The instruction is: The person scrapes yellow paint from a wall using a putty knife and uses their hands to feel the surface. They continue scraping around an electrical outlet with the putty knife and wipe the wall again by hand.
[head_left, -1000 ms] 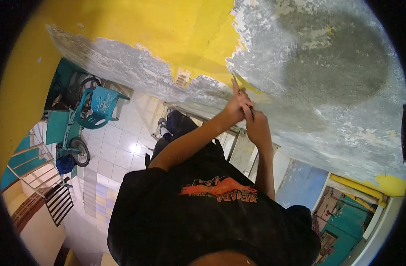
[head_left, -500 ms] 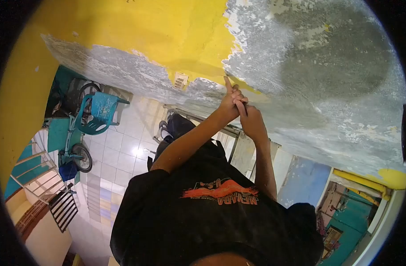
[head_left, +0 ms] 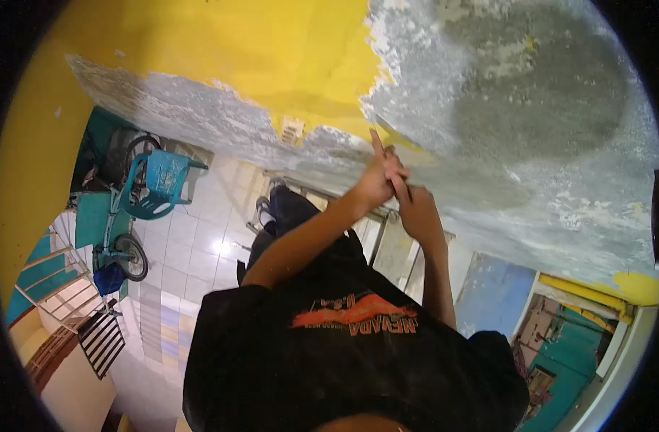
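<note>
My left hand point(head_left: 379, 176) is raised against the wall point(head_left: 423, 79), its index finger stretched toward the ragged line where yellow paint meets bare grey plaster. The other fingers are curled. My right hand point(head_left: 419, 212) is closed just below it and to the right, touching it. Both hands grip a slim, dark-handled scraper, which the fingers mostly hide. Its far end meets the wall near the yellow paint's lower corner. Flaked white edges run along the yellow paint point(head_left: 293, 57).
A wall socket point(head_left: 292, 131) sits left of my hands. Below are a teal plastic chair point(head_left: 160, 183), a bicycle point(head_left: 113, 237) and a tiled floor point(head_left: 189, 252). My feet point(head_left: 265, 209) are near a metal and wooden frame point(head_left: 376, 237) beneath me. A blue panel point(head_left: 495, 291) stands at right.
My hands have shifted slightly to the right and down along the wall, still together. The dark handle seen between them before is now more covered by fingers.
</note>
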### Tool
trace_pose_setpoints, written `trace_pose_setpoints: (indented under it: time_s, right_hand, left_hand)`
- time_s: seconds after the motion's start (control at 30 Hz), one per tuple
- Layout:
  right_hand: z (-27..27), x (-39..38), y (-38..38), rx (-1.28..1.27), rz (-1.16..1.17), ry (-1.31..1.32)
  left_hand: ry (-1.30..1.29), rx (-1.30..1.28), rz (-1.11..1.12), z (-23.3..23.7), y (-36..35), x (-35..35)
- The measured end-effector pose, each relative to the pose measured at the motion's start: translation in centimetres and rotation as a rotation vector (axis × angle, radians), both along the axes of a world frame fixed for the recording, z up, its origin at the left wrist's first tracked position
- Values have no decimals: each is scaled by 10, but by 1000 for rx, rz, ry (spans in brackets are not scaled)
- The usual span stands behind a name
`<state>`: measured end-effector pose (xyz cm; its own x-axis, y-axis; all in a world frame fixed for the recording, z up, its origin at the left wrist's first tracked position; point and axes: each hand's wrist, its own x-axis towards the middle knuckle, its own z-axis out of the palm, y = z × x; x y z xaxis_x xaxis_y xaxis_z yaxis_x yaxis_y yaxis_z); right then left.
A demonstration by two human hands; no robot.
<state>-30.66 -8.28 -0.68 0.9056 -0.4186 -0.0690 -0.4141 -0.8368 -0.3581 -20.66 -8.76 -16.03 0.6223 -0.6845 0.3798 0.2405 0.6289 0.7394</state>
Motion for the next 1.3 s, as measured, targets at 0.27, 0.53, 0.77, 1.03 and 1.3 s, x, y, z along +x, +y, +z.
trace_pose_setpoints:
  time_s: [0.27,0.53,0.77,1.03,1.3]
  right_hand:
    - [-26,-2,6,-22,-59,-99]
    - [-16,36,-4,334,-288,-83]
    - [-15,-3,15,-6,14,-162]
    - [-43,0,10,-175,110,-132]
    - [-49,27,7,326,-232,-238]
  left_hand:
    - [1356,-56,-530,38,23,2]
    - [1272,-66,-435,37,14,33]
    - [1273,191,-533,86,43,12]
    - [1168,103,-445,30,32,10]
    - [1118,-20,-425,51,27,45]
